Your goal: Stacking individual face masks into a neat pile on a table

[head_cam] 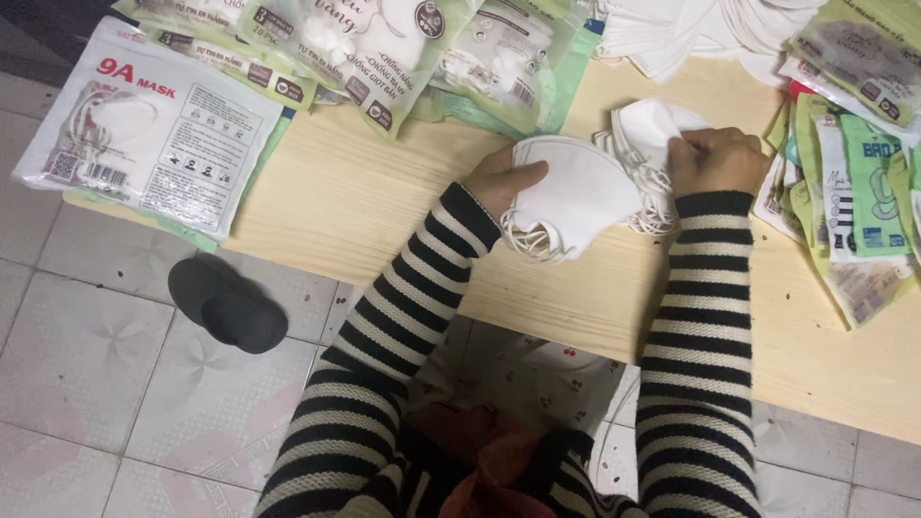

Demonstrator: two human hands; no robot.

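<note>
Nearest us, our left hand (501, 178) has its fingers closed around a stack of white masks (574, 197), the ear loops (533, 244) dangling just below our fingertips over the pale wooden board (365, 197). Our right hand (715, 158) pinches the far masks of the same bunch. We judge the loose loops could tangle and drag several masks out together. Beyond the fingers lie packed mask bags (144, 125), with flat green pouches (854, 206) to the right
</note>
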